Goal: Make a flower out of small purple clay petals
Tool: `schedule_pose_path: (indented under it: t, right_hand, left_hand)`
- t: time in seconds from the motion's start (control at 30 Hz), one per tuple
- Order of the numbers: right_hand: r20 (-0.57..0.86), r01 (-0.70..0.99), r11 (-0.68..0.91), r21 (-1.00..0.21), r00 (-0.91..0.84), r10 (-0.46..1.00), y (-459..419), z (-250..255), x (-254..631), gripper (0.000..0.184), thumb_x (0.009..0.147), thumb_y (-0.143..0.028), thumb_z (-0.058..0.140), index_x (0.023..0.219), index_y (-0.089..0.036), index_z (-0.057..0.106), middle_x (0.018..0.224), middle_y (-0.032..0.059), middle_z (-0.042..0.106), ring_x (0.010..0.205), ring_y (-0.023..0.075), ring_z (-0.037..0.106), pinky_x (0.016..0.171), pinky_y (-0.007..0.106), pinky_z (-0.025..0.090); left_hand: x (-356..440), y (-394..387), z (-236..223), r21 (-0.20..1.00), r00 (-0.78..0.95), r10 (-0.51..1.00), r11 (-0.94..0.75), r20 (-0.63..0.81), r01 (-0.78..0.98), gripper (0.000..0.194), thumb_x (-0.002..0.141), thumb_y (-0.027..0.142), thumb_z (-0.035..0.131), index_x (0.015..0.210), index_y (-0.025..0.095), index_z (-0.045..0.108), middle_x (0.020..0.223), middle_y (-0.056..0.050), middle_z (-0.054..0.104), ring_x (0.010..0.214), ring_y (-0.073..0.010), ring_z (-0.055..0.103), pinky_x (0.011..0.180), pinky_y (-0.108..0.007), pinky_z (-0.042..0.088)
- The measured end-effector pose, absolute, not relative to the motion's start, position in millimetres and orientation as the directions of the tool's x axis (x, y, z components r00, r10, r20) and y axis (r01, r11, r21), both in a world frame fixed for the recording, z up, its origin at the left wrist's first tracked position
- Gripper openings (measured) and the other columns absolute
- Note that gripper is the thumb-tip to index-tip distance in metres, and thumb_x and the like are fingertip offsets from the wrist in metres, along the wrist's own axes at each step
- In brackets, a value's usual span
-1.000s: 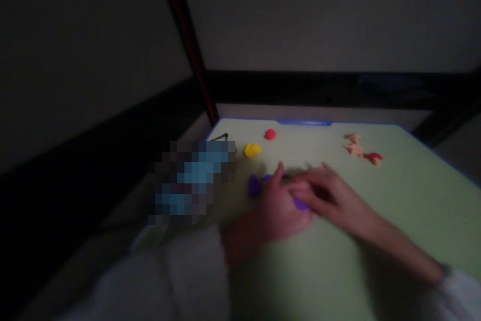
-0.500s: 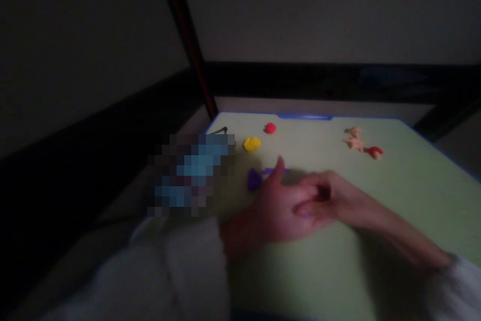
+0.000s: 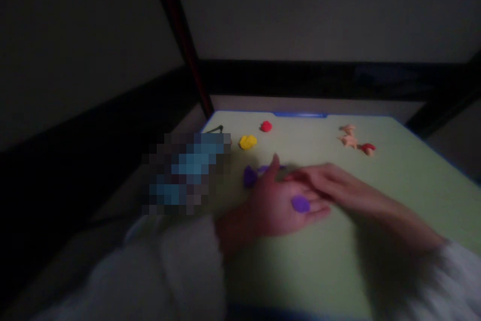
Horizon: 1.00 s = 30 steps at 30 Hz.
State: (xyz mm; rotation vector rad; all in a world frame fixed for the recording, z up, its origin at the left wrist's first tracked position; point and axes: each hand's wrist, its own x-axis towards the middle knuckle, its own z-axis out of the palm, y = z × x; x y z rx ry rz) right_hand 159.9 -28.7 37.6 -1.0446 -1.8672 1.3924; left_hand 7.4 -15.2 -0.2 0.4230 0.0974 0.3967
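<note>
My left hand [image 3: 280, 206] is turned palm up over the table with its fingers stretched out and thumb raised. It holds a flattened purple piece of modelling clay [image 3: 301, 204], which lies on the base of the fingers. My right hand [image 3: 330, 183] is just behind and to the right, fingers extended and touching or nearly touching the left fingers; it grips nothing I can see. Beyond the left thumb lie a dark purple clay lump [image 3: 250, 177] and a thin purple clay strip [image 3: 263, 168], partly hidden by the thumb.
On the pale, blue-edged table [image 3: 406, 201] are a yellow clay lump [image 3: 248, 141], a red clay lump [image 3: 266, 126], and peach clay shapes [image 3: 348, 139] beside a red-capped mushroom shape [image 3: 369, 148]. A blurred-out bluish object [image 3: 197, 161] is at the left edge. A wall stands behind.
My right hand has come off the left palm, moving slightly up and back. The purple clay piece between them now shows, and the left fingers are straighter.
</note>
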Motion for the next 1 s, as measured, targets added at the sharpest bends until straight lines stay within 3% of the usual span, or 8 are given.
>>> schedule_pose_path:
  t: [0.17,0.37,0.53,0.7,0.8,0.87,0.93,1.0]
  right_hand:
    - [-0.110,0.234,0.049,-0.971,-0.618,0.778,-29.9,38.6,159.0,0.032,0.074,-0.038,0.066,0.093,-0.013,0.061,0.075,0.0005,0.062,0.063,0.0096,0.055,0.055,0.020,0.047]
    - [-0.240,0.281,-0.094,-0.955,-0.549,0.800,-33.0,29.3,151.5,0.024,0.064,-0.027,0.075,0.069,-0.012,0.056,0.052,-0.0063,0.048,0.045,0.0053,0.044,0.039,0.015,0.034]
    - [-0.230,0.310,-0.078,-0.948,-0.491,0.840,-36.1,28.0,145.1,0.022,0.062,-0.020,0.074,0.064,-0.012,0.054,0.050,-0.0072,0.044,0.043,0.0051,0.040,0.038,0.017,0.029]
    - [-0.201,0.300,-0.048,-0.953,-0.503,0.840,-35.0,27.3,145.9,0.022,0.064,-0.024,0.074,0.064,-0.014,0.054,0.050,-0.0073,0.045,0.043,0.0058,0.043,0.038,0.017,0.032]
    - [-0.111,0.163,-0.021,-0.986,-0.565,0.817,-32.3,30.5,151.8,0.035,0.063,-0.030,0.076,0.090,-0.015,0.060,0.074,-0.0007,0.063,0.062,0.0107,0.058,0.051,0.021,0.047]
    - [0.009,0.101,0.077,-0.992,-0.547,0.837,-30.9,35.3,156.8,0.047,0.066,-0.034,0.073,0.107,-0.017,0.056,0.098,0.0048,0.064,0.083,0.0152,0.061,0.068,0.027,0.051]
    - [0.159,0.142,0.251,-0.958,-0.465,0.871,-30.8,41.1,160.8,0.038,0.074,-0.034,0.067,0.106,-0.018,0.058,0.103,0.0065,0.062,0.092,0.0174,0.059,0.077,0.030,0.049]
    - [0.290,0.255,0.417,-0.872,-0.416,0.862,-32.2,46.4,162.6,0.021,0.077,-0.029,0.065,0.095,-0.018,0.063,0.095,0.0057,0.061,0.089,0.0175,0.058,0.078,0.031,0.047]
  left_hand:
    - [8.2,-18.1,3.2,0.359,0.906,0.407,0.867,-0.114,-0.344,0.093,0.074,0.076,0.005,0.104,0.008,0.061,0.102,-0.015,0.062,0.120,-0.0268,0.042,0.105,-0.040,0.017]
    - [9.9,-19.6,-0.9,0.410,0.926,0.360,0.866,-0.112,-0.287,0.094,0.069,0.080,0.006,0.095,0.011,0.066,0.091,-0.011,0.063,0.115,-0.0264,0.046,0.104,-0.034,0.019]
    - [12.1,-22.6,2.8,0.461,0.909,0.395,0.837,-0.133,-0.296,0.091,0.070,0.079,0.007,0.095,0.015,0.066,0.088,-0.010,0.061,0.110,-0.0299,0.048,0.094,-0.038,0.032]
    - [10.4,-21.6,6.9,0.454,0.912,0.384,0.845,-0.146,-0.283,0.093,0.071,0.078,0.003,0.093,0.013,0.065,0.088,-0.012,0.060,0.108,-0.0303,0.048,0.092,-0.038,0.031]
    - [7.6,-18.3,6.2,0.411,0.903,0.397,0.860,-0.163,-0.304,0.089,0.072,0.077,0.007,0.091,0.011,0.064,0.092,-0.012,0.060,0.110,-0.0290,0.046,0.095,-0.038,0.027]
    - [6.3,-16.2,5.9,0.349,0.891,0.423,0.870,-0.167,-0.348,0.080,0.075,0.075,0.014,0.093,0.013,0.061,0.096,-0.011,0.059,0.111,-0.0270,0.045,0.096,-0.038,0.025]
    - [6.2,-14.5,6.5,0.295,0.879,0.450,0.871,-0.159,-0.393,0.073,0.076,0.072,0.018,0.093,0.015,0.060,0.096,-0.010,0.058,0.111,-0.0252,0.044,0.098,-0.038,0.023]
    - [7.0,-13.4,7.5,0.274,0.871,0.467,0.867,-0.154,-0.417,0.072,0.077,0.072,0.017,0.092,0.015,0.059,0.093,-0.009,0.058,0.110,-0.0242,0.044,0.099,-0.036,0.022]
